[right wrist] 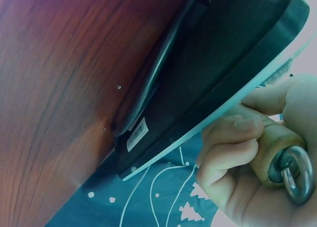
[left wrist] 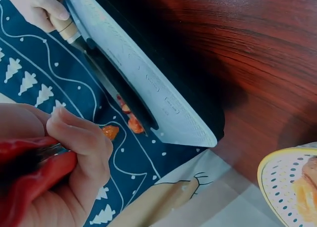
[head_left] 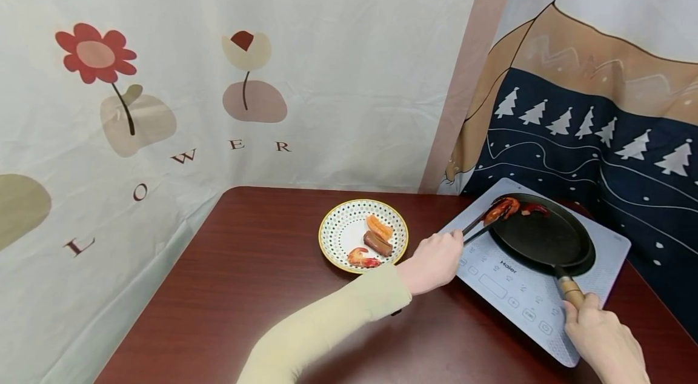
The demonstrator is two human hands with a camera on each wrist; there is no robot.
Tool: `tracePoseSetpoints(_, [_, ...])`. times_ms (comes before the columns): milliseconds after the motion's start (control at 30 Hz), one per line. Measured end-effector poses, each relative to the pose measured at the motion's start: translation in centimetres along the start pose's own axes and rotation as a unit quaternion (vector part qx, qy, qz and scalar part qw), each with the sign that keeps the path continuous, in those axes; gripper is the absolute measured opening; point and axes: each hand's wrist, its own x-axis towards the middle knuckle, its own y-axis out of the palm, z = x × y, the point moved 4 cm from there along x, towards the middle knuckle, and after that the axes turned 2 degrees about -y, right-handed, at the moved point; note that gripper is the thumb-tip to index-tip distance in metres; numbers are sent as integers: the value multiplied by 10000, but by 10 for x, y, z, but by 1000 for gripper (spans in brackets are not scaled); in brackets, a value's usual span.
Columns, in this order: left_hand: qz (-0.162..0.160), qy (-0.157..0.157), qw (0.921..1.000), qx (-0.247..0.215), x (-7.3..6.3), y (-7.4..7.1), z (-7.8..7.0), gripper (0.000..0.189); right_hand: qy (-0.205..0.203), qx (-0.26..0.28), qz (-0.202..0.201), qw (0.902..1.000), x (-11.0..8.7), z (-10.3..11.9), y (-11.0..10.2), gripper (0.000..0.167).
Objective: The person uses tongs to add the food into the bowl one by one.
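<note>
My left hand (head_left: 436, 260) grips a pair of tongs (head_left: 480, 231), whose red handles (left wrist: 52, 180) show in the left wrist view. Between the black tips is a reddish-orange piece of food (head_left: 503, 208), over the far left rim of a black frying pan (head_left: 545, 241). Another small red piece of food (head_left: 534, 209) lies in the pan near its far edge. With curled fingers my right hand (head_left: 605, 332) holds the pan's wooden handle (head_left: 571, 292); a metal hanging ring (right wrist: 299, 175) ends that handle in the right wrist view.
Under the pan stands a flat white induction cooker (head_left: 493, 287) at the table's right. Left of it, a dotted plate (head_left: 335, 232) with a yellow rim bears a shrimp (head_left: 362, 258), a sausage piece (head_left: 377, 243) and an orange piece (head_left: 378, 227). Printed curtains (head_left: 354, 69) hang behind the table (head_left: 218, 287).
</note>
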Motion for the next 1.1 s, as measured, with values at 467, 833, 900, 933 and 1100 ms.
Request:
tracePoseSetpoints(467, [133, 42, 9998, 118, 26, 21, -26, 15, 188, 25, 126, 9997, -1, 2, 2, 44])
tracePoseSetpoints(833, [379, -42, 9988, 305, 40, 38, -32, 19, 79, 41, 103, 9999, -1, 1, 1, 45])
tracePoseSetpoints(900, [429, -47, 9986, 310, 42, 40, -32, 19, 63, 42, 89, 9999, -1, 1, 1, 45])
tracePoseSetpoints(933, [455, -55, 9984, 322, 42, 40, -33, 19, 54, 47, 89, 9999, -1, 1, 1, 44])
tracePoseSetpoints(1100, [600, -103, 9974, 391, 45, 43, -34, 18, 0, 46, 52, 10000, -1, 1, 1, 44])
